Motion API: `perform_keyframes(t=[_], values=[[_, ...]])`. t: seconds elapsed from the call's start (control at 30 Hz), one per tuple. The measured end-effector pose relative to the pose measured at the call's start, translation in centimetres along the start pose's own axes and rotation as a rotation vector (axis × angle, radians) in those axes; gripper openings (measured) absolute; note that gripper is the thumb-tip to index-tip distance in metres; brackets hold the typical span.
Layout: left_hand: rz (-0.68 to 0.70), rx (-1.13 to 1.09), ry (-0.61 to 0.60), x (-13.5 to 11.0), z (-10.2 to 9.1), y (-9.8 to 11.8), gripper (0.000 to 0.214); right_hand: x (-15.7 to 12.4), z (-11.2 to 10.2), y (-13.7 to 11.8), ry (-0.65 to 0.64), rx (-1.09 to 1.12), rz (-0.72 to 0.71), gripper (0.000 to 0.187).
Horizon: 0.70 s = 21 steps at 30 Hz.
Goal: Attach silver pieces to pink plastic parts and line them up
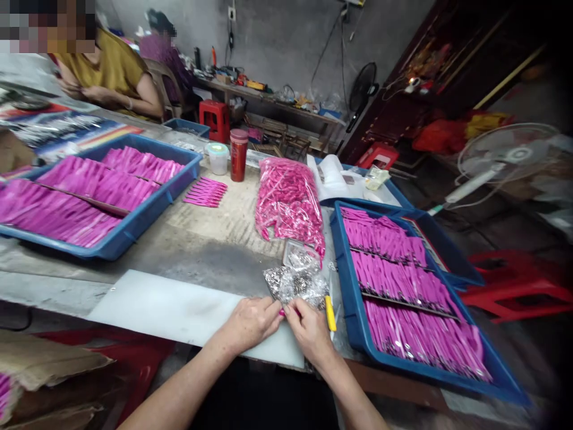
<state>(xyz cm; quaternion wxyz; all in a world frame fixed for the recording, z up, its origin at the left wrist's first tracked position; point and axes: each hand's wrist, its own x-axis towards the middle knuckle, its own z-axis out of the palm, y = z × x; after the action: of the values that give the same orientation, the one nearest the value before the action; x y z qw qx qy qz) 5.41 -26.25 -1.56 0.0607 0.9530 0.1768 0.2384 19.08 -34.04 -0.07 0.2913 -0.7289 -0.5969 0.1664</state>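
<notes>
My left hand and my right hand meet at the near edge of a white board, fingertips pinched together on a small pink piece between them. Just beyond my fingers lies a heap of small silvery metal parts on clear plastic. A yellow-handled tool rests beside my right hand. To the right stands a blue tray filled with rows of pink pieces.
A clear bag of pink pieces lies mid-table. A second blue tray of pink pieces sits left, with a loose pink stack, a red cup and a lidded container behind. Two people sit far left. A white fan stands right.
</notes>
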Motion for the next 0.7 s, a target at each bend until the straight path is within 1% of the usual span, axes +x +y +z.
perform_keyframes(t=[0.1,0.17,0.27,0.33,0.4,0.47,0.53,0.63,0.7], values=[[-0.021,0.006,-0.019,-0.1,0.0,0.1,0.017,-0.3,0.7,0.4,0.067,-0.018,-0.046,0.028],[-0.036,0.017,-0.035,-0.2,-0.1,0.3,0.015,-0.5,1.2,1.0,0.121,-0.02,-0.105,0.029],[-0.052,0.043,-0.056,-0.3,-0.1,0.4,0.014,-0.7,1.8,2.0,0.137,-0.014,-0.158,0.03],[-0.058,0.068,-0.066,-0.4,-0.3,0.3,0.014,-1.0,2.3,2.7,0.167,-0.007,-0.158,0.029],[-0.071,0.097,-0.066,-0.4,-0.8,-0.3,0.014,-1.3,2.9,3.1,0.243,0.012,-0.113,0.037],[-0.094,0.13,-0.048,-0.2,-1.7,-1.5,0.015,-1.6,3.5,3.4,0.306,0.031,-0.083,0.043],[-0.134,0.169,-0.028,0.1,-2.8,-3.5,0.018,-1.8,4.1,3.5,0.356,0.022,-0.109,0.045],[-0.266,0.243,-0.058,0.7,-4.5,-7.4,0.021,-1.8,4.8,3.6,0.414,-0.054,-0.179,0.044],[-0.389,0.295,-0.116,1.1,-5.4,-10.4,0.024,-1.7,5.1,3.8,0.424,-0.11,-0.207,0.043]])
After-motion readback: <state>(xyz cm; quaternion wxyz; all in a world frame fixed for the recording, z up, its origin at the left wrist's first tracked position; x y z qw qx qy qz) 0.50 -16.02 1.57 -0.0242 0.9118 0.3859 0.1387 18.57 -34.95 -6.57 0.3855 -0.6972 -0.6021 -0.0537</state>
